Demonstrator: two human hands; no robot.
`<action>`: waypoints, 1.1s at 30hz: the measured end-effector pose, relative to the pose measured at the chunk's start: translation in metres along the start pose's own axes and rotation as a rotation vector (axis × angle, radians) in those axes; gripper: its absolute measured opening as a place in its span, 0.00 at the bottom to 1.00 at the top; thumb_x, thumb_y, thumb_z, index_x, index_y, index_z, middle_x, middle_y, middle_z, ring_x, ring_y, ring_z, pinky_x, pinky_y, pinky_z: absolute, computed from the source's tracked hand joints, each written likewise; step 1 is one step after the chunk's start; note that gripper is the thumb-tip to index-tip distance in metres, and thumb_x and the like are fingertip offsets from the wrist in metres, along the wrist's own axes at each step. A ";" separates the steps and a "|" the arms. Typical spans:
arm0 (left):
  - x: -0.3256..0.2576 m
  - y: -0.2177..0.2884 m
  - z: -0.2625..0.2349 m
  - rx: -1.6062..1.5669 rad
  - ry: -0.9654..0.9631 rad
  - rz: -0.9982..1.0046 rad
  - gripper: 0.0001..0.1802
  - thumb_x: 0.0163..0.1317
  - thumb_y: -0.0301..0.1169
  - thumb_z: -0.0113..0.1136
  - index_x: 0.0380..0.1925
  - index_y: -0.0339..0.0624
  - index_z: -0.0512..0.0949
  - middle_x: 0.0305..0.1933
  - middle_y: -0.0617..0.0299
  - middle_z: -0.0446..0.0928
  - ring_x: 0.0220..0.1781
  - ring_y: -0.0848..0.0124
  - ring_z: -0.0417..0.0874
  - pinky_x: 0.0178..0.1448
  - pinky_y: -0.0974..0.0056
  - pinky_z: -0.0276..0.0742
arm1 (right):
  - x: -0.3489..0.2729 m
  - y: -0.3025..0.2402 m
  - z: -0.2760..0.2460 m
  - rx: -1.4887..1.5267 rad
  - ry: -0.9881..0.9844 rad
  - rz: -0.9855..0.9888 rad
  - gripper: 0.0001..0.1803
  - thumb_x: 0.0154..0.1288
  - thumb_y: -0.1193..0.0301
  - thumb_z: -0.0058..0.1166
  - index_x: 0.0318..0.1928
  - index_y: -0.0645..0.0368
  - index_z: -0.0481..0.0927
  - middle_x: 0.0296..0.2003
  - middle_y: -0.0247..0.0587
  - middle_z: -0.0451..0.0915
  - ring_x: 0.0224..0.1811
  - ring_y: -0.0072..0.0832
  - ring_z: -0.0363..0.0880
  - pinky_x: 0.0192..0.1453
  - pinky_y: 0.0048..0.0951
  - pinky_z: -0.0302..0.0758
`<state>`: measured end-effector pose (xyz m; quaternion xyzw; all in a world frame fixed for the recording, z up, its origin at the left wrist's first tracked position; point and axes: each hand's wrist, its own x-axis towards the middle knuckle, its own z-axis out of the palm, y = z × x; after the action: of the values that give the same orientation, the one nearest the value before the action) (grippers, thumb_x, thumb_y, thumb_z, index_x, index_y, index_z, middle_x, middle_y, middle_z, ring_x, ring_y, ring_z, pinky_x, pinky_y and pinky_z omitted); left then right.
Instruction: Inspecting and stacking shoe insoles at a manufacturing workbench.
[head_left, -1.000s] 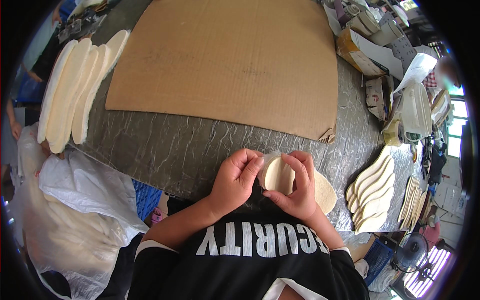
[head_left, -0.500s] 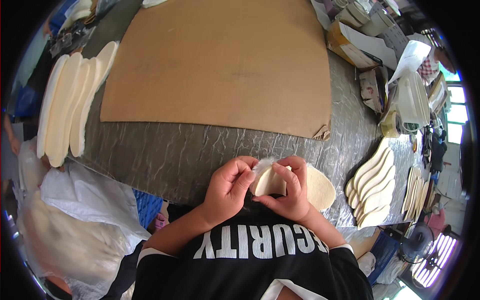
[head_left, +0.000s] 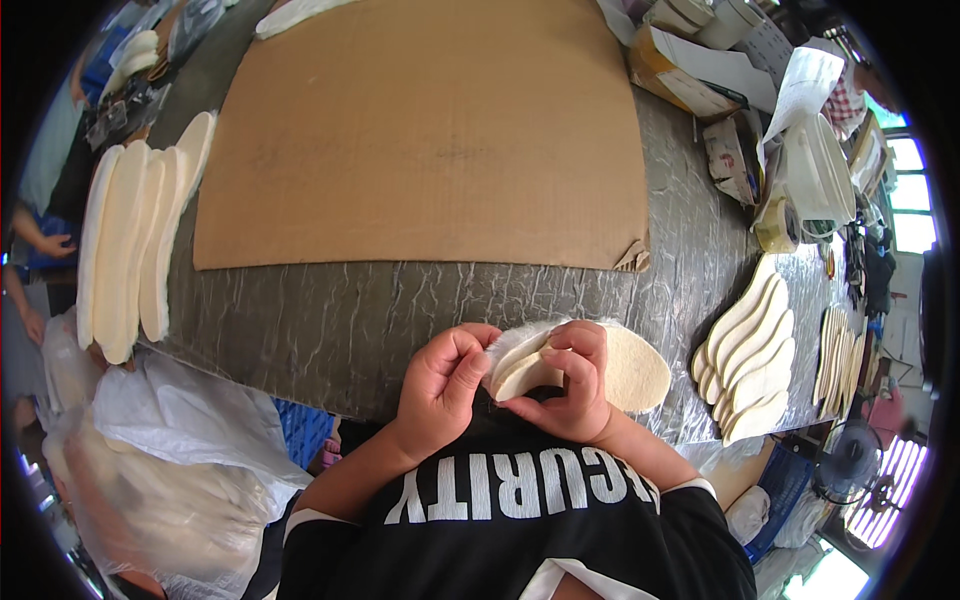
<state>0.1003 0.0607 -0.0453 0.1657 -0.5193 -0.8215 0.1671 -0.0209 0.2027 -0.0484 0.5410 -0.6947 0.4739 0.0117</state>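
A cream insole with white fluffy edging [head_left: 520, 368] is bent upward between my hands at the table's near edge. My left hand [head_left: 438, 385] is closed, its thumb and forefinger pinching the fluffy left edge. My right hand [head_left: 572, 380] grips the bent part from the right, thumb below and fingers curled over the top. Two layers show at the bend. Beyond the right hand lies a flat rounded cream piece [head_left: 640, 370]; I cannot tell if it belongs to the held insole.
Fanned cream insoles [head_left: 745, 355] lie at the right, beside a row of thinner pieces [head_left: 838, 365]. Long fleecy insoles [head_left: 140, 250] stack at the left. A cardboard sheet [head_left: 430, 150] covers the table's middle. Boxes, papers and a tape roll [head_left: 776, 226] crowd the far right.
My hands have shifted slightly left, and more of the insole's bent layers and fluffy edge shows between them. The whole view has tilted a little. Both hands keep their grip.
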 end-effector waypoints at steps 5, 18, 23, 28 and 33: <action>0.000 0.005 0.000 0.038 -0.022 0.008 0.10 0.72 0.30 0.49 0.32 0.35 0.69 0.47 0.54 0.76 0.41 0.77 0.74 0.46 0.72 0.73 | 0.003 0.000 -0.002 -0.021 -0.071 0.003 0.44 0.37 0.62 0.79 0.54 0.54 0.64 0.46 0.47 0.66 0.46 0.41 0.68 0.47 0.43 0.70; 0.001 0.008 -0.001 0.217 -0.067 0.122 0.09 0.71 0.28 0.51 0.32 0.36 0.69 0.46 0.54 0.76 0.40 0.77 0.74 0.45 0.72 0.73 | -0.001 0.004 0.004 -0.005 -0.028 -0.012 0.40 0.35 0.69 0.77 0.51 0.57 0.68 0.46 0.48 0.69 0.46 0.45 0.70 0.48 0.44 0.73; 0.002 0.010 -0.003 -0.116 -0.002 -0.037 0.10 0.73 0.32 0.48 0.35 0.36 0.72 0.43 0.58 0.76 0.39 0.78 0.73 0.42 0.72 0.72 | -0.002 0.002 0.005 -0.055 -0.033 -0.067 0.38 0.34 0.70 0.75 0.50 0.56 0.71 0.46 0.48 0.69 0.46 0.47 0.70 0.47 0.43 0.74; 0.013 0.028 -0.001 0.198 -0.068 -0.279 0.11 0.72 0.34 0.53 0.35 0.36 0.75 0.30 0.69 0.74 0.32 0.84 0.70 0.35 0.76 0.67 | -0.004 0.000 0.003 -0.064 -0.078 -0.072 0.36 0.37 0.71 0.73 0.51 0.55 0.72 0.46 0.48 0.69 0.46 0.47 0.70 0.46 0.44 0.75; 0.015 0.025 -0.003 0.171 -0.122 -0.298 0.08 0.69 0.29 0.55 0.31 0.38 0.75 0.28 0.71 0.71 0.29 0.84 0.68 0.33 0.76 0.64 | -0.004 0.001 0.004 -0.068 -0.080 -0.092 0.34 0.38 0.71 0.72 0.51 0.55 0.72 0.45 0.47 0.70 0.46 0.47 0.70 0.46 0.44 0.74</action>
<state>0.0905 0.0414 -0.0250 0.2043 -0.5662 -0.7985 -0.0029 -0.0179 0.2035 -0.0534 0.5903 -0.6848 0.4267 0.0240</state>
